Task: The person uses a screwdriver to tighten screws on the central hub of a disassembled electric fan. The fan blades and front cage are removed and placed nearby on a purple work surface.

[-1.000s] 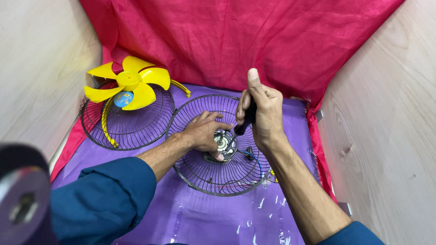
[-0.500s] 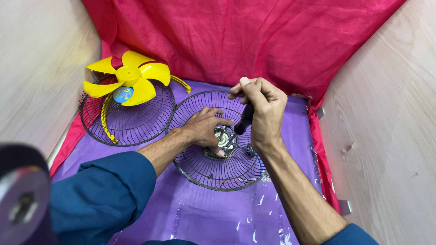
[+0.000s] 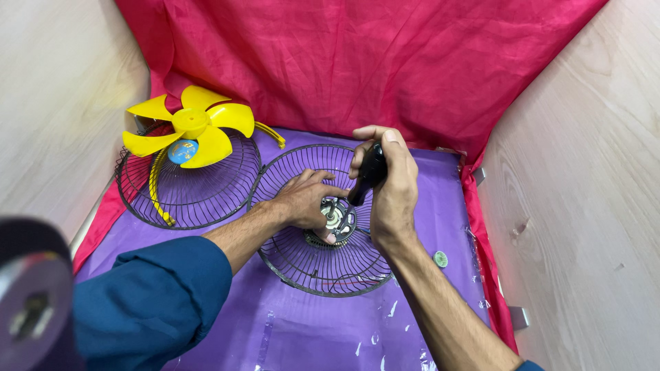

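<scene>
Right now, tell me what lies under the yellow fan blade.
The yellow fan blade sits on a round black wire guard, which lies on the purple sheet. A blue round piece shows under one blade. The guard's centre is covered by the blade.

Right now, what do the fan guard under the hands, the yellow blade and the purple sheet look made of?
Fan guard: thin dark wire, probably coated or painted steel; open radial grid, dull sheen.
Yellow fan blade: moulded plastic by its look; smooth, uniformly coloured, glossy vanes.
Purple sheet: likely plastic film; wrinkles carry bright white glare.
The right hand grips a black-handled tool; handle material unclear.
</scene>
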